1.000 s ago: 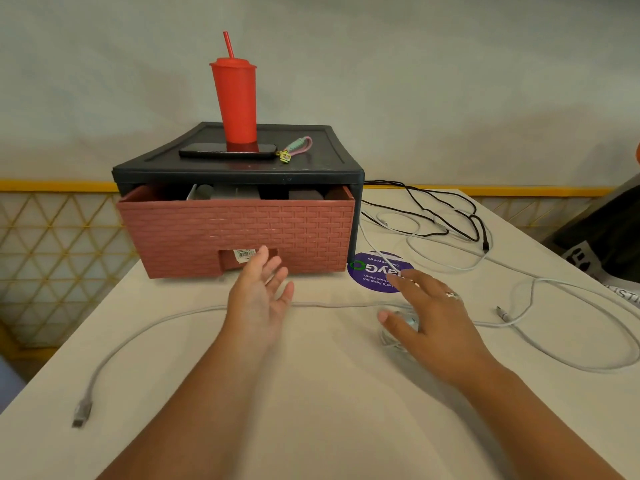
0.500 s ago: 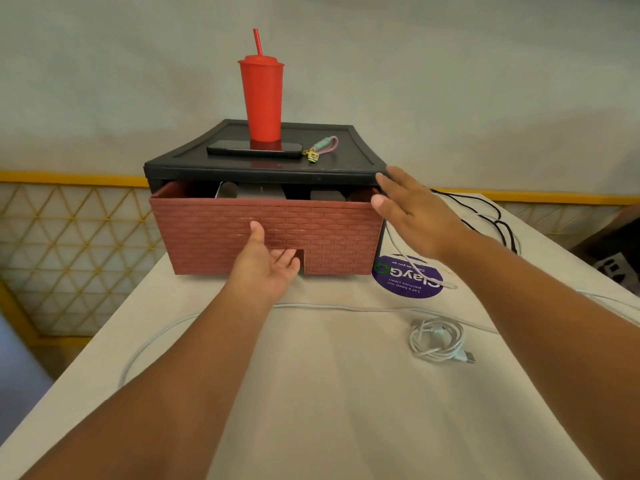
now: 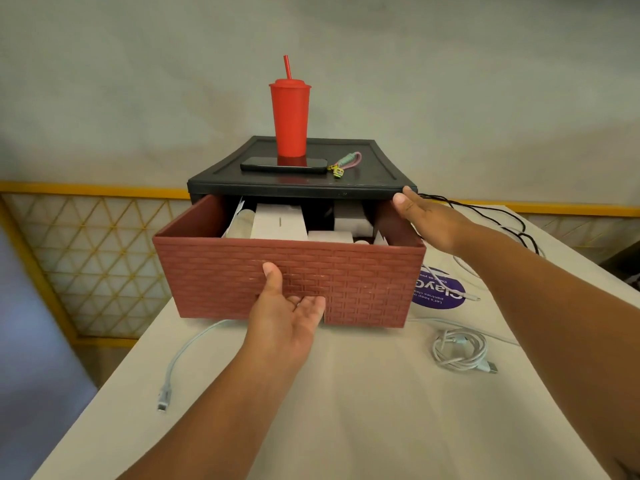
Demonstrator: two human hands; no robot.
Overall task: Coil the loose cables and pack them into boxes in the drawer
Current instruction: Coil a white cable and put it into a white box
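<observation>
The brick-patterned red drawer [image 3: 363, 271] stands pulled partway out of its black cabinet [image 3: 242, 185]. My left hand [image 3: 287, 306] grips the handle notch at the drawer's lower front, fingers hooked inside and thumb on the face. My right hand [image 3: 426, 220] presses flat against the cabinet's front right corner. White boxes [image 3: 277, 223] show inside the drawer. A coiled white cable [image 3: 459, 349] lies on the table at the right. A loose white cable [image 3: 180, 358] trails off to the left. Black cables [image 3: 485, 213] lie tangled behind my right arm.
A red tumbler with a straw [image 3: 290, 119], a phone [image 3: 284, 164] and a keychain [image 3: 344, 162] sit on the cabinet top. A purple round sticker [image 3: 438, 294] is on the table [image 3: 346, 410] right of the drawer. The table's left edge drops off near the loose cable.
My left hand took hold of the drawer's handle notch and pulled the drawer further out. My right hand left the coiled cable and now braces the cabinet's right corner.
</observation>
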